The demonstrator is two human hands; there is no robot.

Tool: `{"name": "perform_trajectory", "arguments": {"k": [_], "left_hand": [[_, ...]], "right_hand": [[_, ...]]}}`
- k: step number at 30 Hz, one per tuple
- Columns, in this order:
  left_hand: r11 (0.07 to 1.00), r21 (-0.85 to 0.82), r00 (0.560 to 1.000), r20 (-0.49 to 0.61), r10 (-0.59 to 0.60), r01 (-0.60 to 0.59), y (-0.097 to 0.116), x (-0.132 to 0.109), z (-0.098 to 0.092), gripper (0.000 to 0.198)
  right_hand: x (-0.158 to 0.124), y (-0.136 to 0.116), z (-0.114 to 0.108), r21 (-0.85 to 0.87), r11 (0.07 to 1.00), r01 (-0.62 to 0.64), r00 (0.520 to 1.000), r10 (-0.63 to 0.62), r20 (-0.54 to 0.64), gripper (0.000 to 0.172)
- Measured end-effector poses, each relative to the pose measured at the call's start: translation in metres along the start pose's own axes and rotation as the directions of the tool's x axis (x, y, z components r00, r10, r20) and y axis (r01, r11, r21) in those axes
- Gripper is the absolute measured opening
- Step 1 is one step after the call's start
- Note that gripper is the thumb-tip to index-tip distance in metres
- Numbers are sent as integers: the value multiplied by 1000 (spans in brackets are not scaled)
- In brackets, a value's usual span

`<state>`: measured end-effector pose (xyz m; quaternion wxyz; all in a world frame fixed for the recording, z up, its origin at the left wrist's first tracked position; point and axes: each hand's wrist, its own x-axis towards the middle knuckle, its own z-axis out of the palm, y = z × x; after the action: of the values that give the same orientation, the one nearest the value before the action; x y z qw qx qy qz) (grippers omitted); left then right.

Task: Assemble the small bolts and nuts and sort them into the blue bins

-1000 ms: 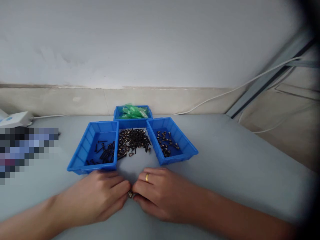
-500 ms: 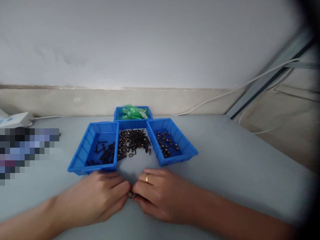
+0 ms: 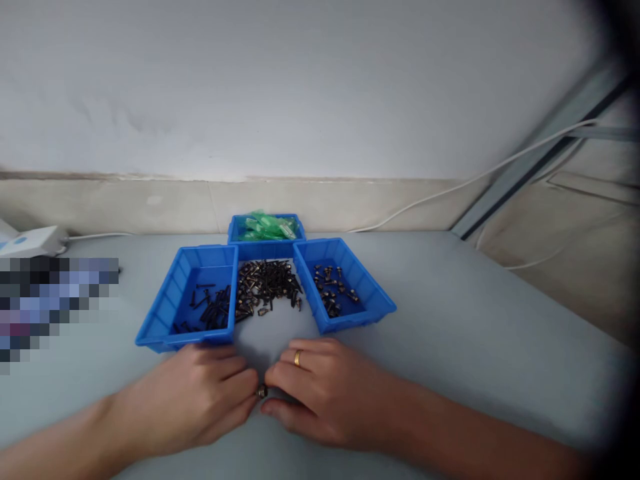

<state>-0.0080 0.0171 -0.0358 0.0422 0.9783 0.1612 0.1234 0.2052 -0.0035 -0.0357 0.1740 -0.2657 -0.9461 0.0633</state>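
Observation:
My left hand [image 3: 200, 400] and my right hand [image 3: 320, 393] meet fingertip to fingertip low on the grey table [image 3: 475, 347]. Both are pinched on one small dark screw [image 3: 261, 392] between them. A gold ring [image 3: 297, 358] sits on a right finger. Beyond the hands lies a loose pile of dark screws [image 3: 265, 287]. A blue tray [image 3: 193, 297] of black screws stands left of the pile. Another blue tray [image 3: 345, 283] with a few brownish screws stands to its right.
A third blue tray [image 3: 265, 230] with green plastic parts stands at the back, near the wall. A white device [image 3: 30, 241] and a blurred patch lie far left. White cables [image 3: 450, 187] run along the wall to the right. The table's edge drops off at right.
The hands have barely shifted; the fingertips have parted slightly around the screw. The view has tilted up a touch.

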Motion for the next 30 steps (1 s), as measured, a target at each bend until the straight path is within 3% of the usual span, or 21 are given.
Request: {"name": "perform_trajectory", "arguments": {"k": [12, 30], "left_hand": [[999, 36, 1000, -6, 30, -29, 1, -1, 0, 47], [999, -33, 1000, 24, -19, 20, -1, -2, 0, 41]], "right_hand": [[0, 0, 1, -24, 1000, 20, 998, -21, -54, 26], [1, 0, 1, -25, 999, 20, 1000, -20, -11, 20]]}}
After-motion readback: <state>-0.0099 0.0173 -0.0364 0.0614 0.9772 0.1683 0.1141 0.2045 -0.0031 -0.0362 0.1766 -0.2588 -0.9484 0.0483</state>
